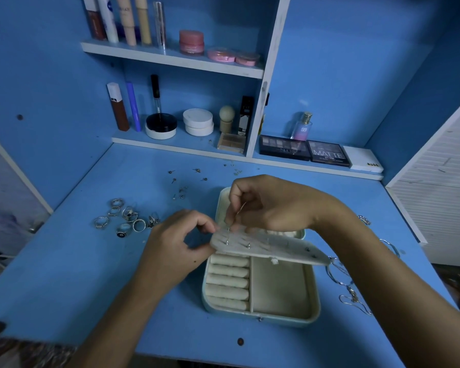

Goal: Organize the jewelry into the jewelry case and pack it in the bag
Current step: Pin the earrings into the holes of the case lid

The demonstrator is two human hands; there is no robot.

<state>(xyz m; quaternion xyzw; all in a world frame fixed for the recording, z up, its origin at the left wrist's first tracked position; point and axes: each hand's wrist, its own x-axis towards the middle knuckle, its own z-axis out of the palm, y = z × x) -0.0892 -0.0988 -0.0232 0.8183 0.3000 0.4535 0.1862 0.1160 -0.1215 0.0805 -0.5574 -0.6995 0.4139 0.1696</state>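
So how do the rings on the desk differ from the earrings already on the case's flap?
The rings lie loose in a cluster on the blue desk, left of the jewelry case; the earrings are pinned in a row on the earring flap. The rings are bigger bands, the earrings tiny studs. No hand touches the rings; the left hand and right hand work at the flap. Both look silvery.

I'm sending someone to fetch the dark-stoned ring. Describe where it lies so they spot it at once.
Start at the open jewelry case on the blue desk and look left, past the left hand, to the cluster of silver rings. The ring with the dark stone lies at the cluster's near edge, closest to you; its neighbours there are plain silver bands.
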